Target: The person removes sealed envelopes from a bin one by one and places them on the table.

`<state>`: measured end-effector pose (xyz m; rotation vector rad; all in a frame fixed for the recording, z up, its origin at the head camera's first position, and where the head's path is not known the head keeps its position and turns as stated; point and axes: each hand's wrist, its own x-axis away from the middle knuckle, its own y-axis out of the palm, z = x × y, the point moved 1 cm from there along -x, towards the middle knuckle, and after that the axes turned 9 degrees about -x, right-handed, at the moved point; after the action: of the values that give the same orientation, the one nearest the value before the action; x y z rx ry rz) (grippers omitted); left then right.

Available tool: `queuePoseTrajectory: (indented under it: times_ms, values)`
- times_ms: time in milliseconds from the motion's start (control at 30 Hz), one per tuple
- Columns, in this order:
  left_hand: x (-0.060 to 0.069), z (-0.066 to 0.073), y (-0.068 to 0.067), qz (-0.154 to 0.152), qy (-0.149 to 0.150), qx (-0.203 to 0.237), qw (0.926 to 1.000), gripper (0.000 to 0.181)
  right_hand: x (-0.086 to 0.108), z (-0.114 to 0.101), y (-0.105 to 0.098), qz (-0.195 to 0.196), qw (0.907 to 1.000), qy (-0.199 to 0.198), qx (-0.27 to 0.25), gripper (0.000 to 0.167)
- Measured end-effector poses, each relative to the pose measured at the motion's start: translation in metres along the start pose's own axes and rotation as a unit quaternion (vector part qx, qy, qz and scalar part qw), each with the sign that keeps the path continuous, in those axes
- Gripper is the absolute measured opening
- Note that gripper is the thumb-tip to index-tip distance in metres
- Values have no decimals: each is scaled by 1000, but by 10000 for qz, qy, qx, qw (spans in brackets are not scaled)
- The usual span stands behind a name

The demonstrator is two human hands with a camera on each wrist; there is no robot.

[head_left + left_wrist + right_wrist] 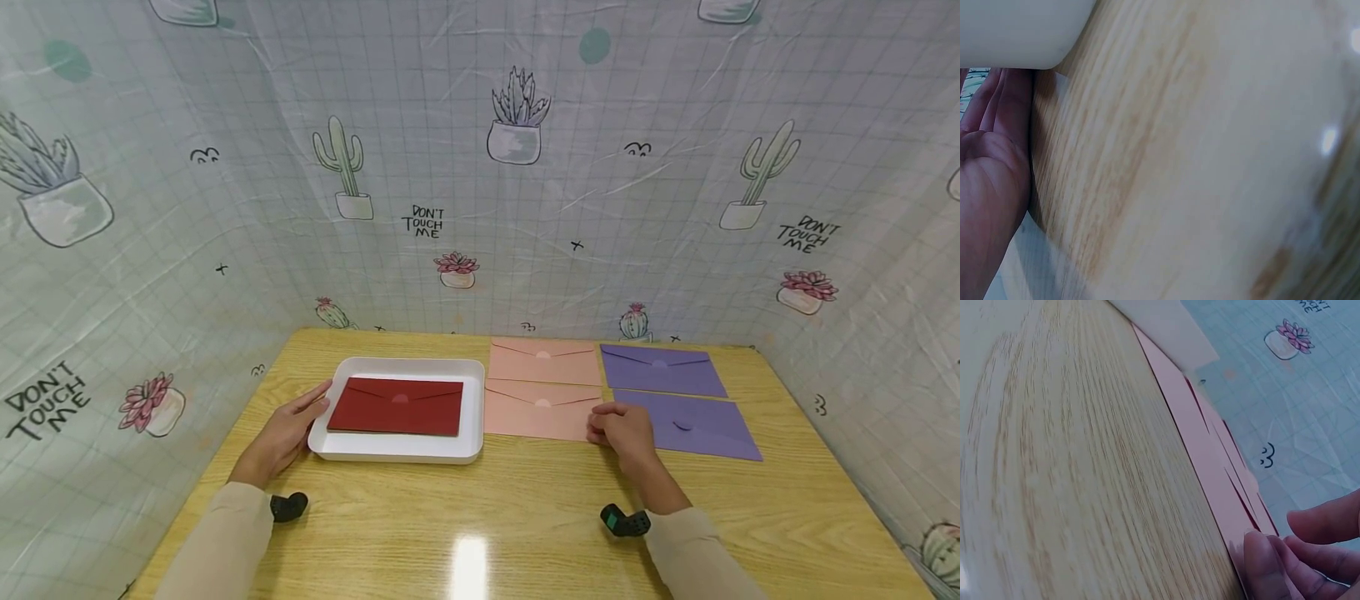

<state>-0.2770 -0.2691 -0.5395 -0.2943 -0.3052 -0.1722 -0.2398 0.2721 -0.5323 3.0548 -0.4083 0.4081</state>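
Observation:
At the left side of a white tray (471, 417), my left hand (281, 437) touches the rim with its fingers and thumb. The left wrist view shows its palm (988, 156) and fairly straight fingers, the tips hidden by the tray. A red envelope (397, 408) lies in the tray, flap side up. My right hand (626, 429) is at the right end of the near pink envelope (540, 417), which lies flat. In the right wrist view, its fingertips (1266, 562) touch the envelope's end, with a gap between the upper finger and the lower ones.
A second pink envelope (543, 360) lies behind the near one. To the right are two purple envelopes, one far (663, 377) and one near (705, 429). All rest on a wooden table (420, 517). A patterned curtain (405, 167) rises behind and at both sides.

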Motion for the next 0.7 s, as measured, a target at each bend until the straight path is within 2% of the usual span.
queuePoseTrajectory:
  times_ms: [333,700]
  values:
    - [-2,-2,-2,59,13,32,10000,62,4,-3,11,-276,9995,-165,-58,30]
    - [2,1,0,36,-17,-20,10000,61,15,-11,29,-532,9985,-142,-40,32]
